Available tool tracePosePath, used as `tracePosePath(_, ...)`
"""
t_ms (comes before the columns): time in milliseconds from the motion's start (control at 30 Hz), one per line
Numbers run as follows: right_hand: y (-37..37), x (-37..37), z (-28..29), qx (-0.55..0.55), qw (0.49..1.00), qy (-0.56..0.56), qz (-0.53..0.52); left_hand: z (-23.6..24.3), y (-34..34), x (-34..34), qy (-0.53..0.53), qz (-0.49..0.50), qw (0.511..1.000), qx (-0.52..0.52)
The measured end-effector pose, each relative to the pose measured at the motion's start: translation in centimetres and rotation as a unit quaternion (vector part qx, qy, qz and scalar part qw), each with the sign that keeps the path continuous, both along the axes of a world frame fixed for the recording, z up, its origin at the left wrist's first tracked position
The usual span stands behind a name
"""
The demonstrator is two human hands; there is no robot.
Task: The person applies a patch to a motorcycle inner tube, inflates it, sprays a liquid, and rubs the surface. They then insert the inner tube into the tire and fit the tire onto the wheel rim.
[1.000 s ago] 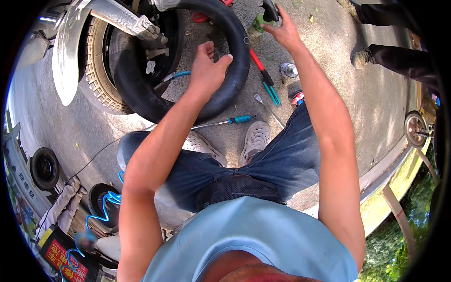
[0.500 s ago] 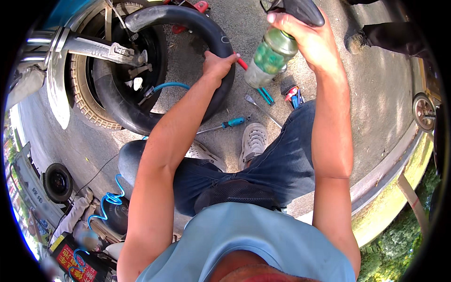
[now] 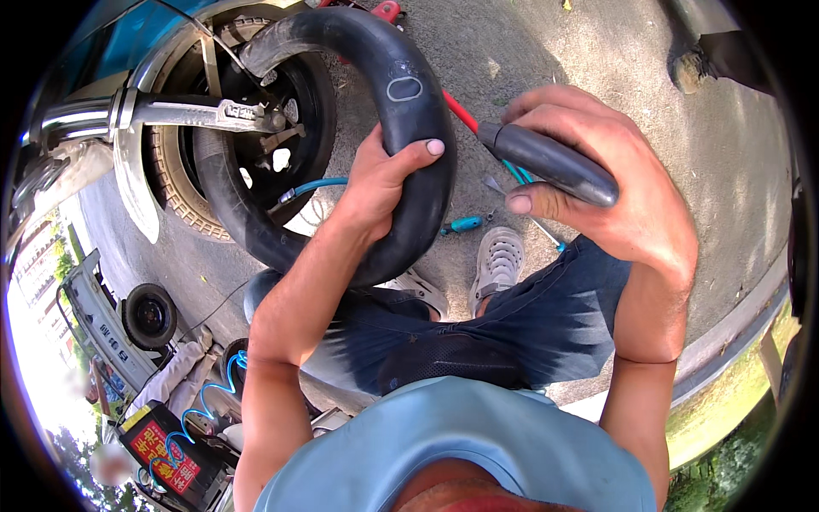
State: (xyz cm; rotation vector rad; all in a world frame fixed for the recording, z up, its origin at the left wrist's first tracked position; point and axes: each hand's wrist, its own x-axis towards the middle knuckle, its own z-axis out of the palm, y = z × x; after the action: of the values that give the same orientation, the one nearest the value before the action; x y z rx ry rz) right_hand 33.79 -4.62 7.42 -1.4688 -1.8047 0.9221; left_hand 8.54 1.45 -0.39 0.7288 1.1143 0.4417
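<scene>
A black inner tube (image 3: 424,209) curves in front of me, partly inside the wheel. My left hand (image 3: 380,183) is wrapped around its near right side, thumb lying on top. Above that thumb, a pale oval outline is marked on the rubber. To the right, my right hand (image 3: 610,166) is closed around a smooth, elongated black object (image 3: 554,162); its exact kind I cannot tell. Its narrow end points toward the tube, apart from it. A light blue hose (image 3: 320,183) reaches the tube's inner side, where its end fitting shows.
The motor vehicle's wheel (image 3: 183,192) stands at the upper left beside a silver fork leg (image 3: 183,109). A red rod (image 3: 461,111), teal-handled tools and a screwdriver (image 3: 465,224) lie near my shoes (image 3: 497,260). A spare wheel (image 3: 149,316) and coiled blue hose (image 3: 202,397) are at left.
The green spray-like bottle in my right hand is out of sight; that hand has come lower, still with a black object. The tube has shifted nearer, and its oval mark now shows fully.
</scene>
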Motion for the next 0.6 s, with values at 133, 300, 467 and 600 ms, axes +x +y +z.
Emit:
tracePosePath(133, -0.4, 1.0, -0.2, -0.077, 0.996, -0.026, -0.029, -0.8, -0.1, 0.4, -0.005, -0.005, 1.000, -0.011)
tracePosePath(300, 0.0, 0.3, 0.2, -0.022, 1.000, -0.016, 0.008, -1.8, -0.1, 0.0, -0.013, 0.006, 1.000, -0.001)
tracePosePath(467, 0.5, -0.6, -0.7, -0.036, 0.998, -0.045, -0.001, -1.2, 0.1, 0.2, -0.024, -0.002, 1.000, 0.000)
tracePosePath(600, 1.1, -1.7, 0.3, -0.051, 0.997, -0.063, 0.003, -1.2, 0.1, -0.2, -0.023, -0.001, 1.000, -0.008)
